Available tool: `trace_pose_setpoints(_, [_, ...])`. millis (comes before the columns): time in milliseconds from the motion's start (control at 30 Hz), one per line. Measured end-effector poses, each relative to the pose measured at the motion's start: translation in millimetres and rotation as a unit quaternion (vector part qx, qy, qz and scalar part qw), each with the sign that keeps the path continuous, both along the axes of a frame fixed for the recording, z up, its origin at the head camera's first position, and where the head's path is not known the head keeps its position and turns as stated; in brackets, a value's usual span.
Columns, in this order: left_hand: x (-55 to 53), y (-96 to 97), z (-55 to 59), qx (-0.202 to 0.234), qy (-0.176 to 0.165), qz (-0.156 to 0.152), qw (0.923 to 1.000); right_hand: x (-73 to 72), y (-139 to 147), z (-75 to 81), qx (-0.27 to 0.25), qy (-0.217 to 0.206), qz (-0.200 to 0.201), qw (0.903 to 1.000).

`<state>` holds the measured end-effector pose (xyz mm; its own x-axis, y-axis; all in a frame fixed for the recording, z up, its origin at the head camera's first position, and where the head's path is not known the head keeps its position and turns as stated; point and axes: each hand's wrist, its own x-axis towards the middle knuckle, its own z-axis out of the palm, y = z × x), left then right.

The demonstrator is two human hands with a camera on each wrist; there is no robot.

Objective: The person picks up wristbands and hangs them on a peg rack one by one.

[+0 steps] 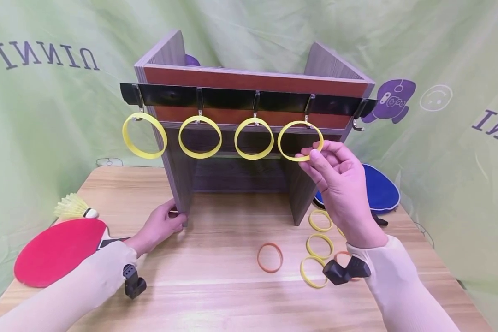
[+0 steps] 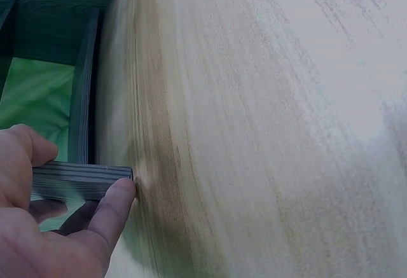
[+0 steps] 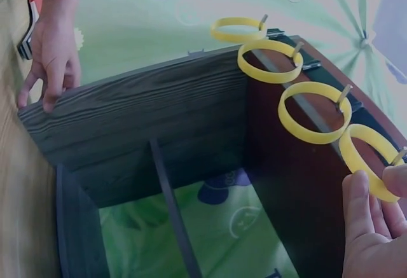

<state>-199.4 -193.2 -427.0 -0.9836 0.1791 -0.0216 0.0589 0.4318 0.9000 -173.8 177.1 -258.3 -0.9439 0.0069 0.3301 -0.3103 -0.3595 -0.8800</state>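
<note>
My right hand (image 1: 340,184) pinches the lower right edge of a yellow ring (image 1: 280,144) at the fourth hook of a black hook rail (image 1: 228,98). In the right wrist view, the thumb and fingers meet on that ring's band (image 3: 353,161). Three more yellow rings hang from the hooks to its left, the nearest being this ring (image 1: 236,141). The rail runs across the front of a grey wooden stand with a red-brown board (image 1: 249,79). My left hand (image 1: 159,226) grips the bottom front corner of the stand's left side panel (image 2: 82,175), close to the tabletop.
A fifth hook (image 1: 358,125) at the rail's right end carries no ring. Several yellow rings and an orange ring (image 1: 259,259) lie on the table (image 1: 224,286). A red paddle (image 1: 62,251) and a shuttlecock (image 1: 72,206) lie left; a blue paddle (image 1: 379,189) lies right.
</note>
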Motion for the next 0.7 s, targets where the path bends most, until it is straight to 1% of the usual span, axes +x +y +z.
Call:
trace_pose_setpoints(300, [-0.5,0.7,1.2,-0.009,0.001,0.000,1.0000,0.7,1,-6.6,0.025,-0.025,0.018,0.9992])
trace_pose_setpoints(467, [-0.5,1.3,1.6,-0.013,-0.001,0.000,0.9999,1.3,2,-15.0,0.057,-0.038,0.036,0.9970])
trace_pose_setpoints(600, [-0.4,1.0,1.0,-0.011,-0.002,0.001,0.9999,0.0,0,-27.3,0.100,-0.050,0.047,0.9927])
trace_pose_setpoints(700, [-0.7,0.4,0.5,-0.009,-0.001,0.001,1.0000,-2.3,-1,-39.7,0.147,-0.061,0.059,0.9856])
